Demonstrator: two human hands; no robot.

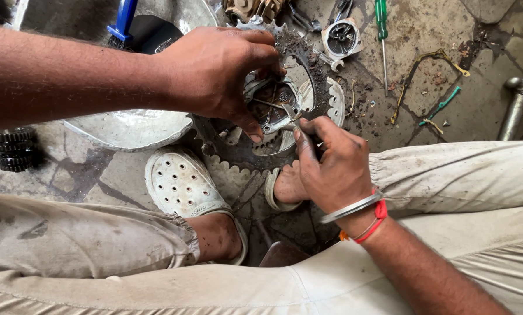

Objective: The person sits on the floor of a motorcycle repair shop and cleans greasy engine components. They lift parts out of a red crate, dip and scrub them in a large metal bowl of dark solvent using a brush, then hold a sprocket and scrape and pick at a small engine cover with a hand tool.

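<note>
A large greasy sprocket wheel (pixel 238 160) with a round metal hub (pixel 271 99) at its centre rests on the stone floor between my feet. My left hand (pixel 218 73) grips the hub from above, thumb and fingers pressed on its rim. My right hand (pixel 328 163) holds a thin metal tool (pixel 290 114) whose tip pokes into the hub; most of the tool is hidden in my fist. A steel bangle and red thread sit on my right wrist.
A white perforated clog (pixel 177 184) covers my left foot. A shiny metal basin (pixel 130 128) lies at left, black gears (pixel 13 149) at far left. A green screwdriver (pixel 381 35), a round metal part (pixel 341 38), a blue-handled brush (pixel 121 20) and a pipe (pixel 515 108) lie around.
</note>
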